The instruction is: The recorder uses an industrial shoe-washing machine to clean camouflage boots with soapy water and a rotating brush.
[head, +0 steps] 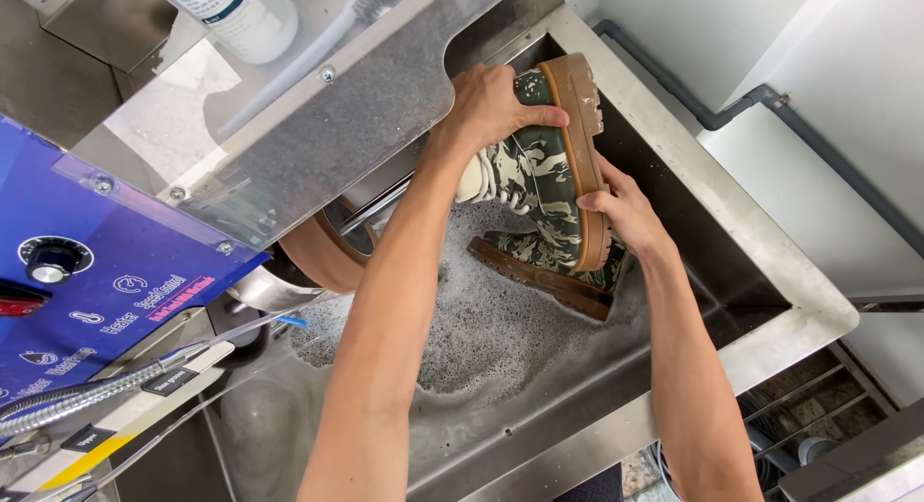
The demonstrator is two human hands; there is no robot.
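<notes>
Camouflage boot (534, 170) with tan sole turned sideways, held above the foamy water near the far right corner of the steel sink (760, 271). Left hand (491, 102) clamped over the heel end, fingers wrapped round the upper. Right hand (626, 211) closed on the sole edge, fingertips hidden behind it. Second camouflage boot (544, 261) lay beneath, half sunk in suds, toe cut off by the right wrist. Round tan brush wheel (322, 257) partly hidden under the clear guard plate (318, 117). Blue control panel (87, 271) at the left edge.
</notes>
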